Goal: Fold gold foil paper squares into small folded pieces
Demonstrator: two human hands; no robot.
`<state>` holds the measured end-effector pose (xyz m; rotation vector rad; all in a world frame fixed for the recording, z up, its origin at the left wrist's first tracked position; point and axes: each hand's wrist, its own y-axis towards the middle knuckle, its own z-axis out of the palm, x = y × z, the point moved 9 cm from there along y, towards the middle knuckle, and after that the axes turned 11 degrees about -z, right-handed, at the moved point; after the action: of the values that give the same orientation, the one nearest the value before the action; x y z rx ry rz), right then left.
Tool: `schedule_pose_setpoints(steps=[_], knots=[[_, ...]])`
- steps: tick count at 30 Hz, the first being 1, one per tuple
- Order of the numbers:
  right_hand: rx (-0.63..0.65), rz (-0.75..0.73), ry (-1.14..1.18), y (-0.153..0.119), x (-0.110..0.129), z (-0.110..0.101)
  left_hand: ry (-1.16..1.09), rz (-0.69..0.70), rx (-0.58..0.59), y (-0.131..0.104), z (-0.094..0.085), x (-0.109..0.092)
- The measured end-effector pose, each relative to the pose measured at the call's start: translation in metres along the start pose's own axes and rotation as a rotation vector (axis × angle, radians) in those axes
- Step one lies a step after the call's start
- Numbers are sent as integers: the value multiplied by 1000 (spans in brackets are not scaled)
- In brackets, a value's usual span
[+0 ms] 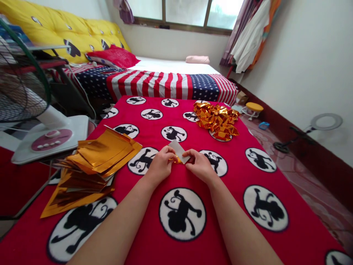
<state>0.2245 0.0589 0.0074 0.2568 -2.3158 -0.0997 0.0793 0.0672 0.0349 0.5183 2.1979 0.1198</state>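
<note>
Between my two hands is a small sheet of gold foil paper [178, 150], its pale grey back showing and a strip of gold at the lower edge. My left hand [162, 164] pinches its left side with thumb and fingers. On the opposite side, my right hand [200, 165] grips the paper's right corner, fingertips pressed together. To the left lies an uneven stack of gold foil sheets [107, 149]. Farther off at the right sits a heap of folded gold foil pieces [216, 117].
A red cloth with monkey prints [220, 206] covers the table. A fan [55, 136] stands close on the left. Beyond the table is a bed with a striped and starred cover [154, 84]. A yellow stool [254, 107] and a ring light [327, 123] are on the right.
</note>
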Motion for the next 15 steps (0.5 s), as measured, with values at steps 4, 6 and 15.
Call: schedule_pose_setpoints(steps=[4,6,15], knots=[[-38,-25,33,-1,-1,-1,182,27,-97,1,-2,-4],[-69,-33,40,-2,0,-1,230,19,-87,0,0,-5],[-168,-33,-9,-5,2,-5,223,35,-41,-6,6,-12]])
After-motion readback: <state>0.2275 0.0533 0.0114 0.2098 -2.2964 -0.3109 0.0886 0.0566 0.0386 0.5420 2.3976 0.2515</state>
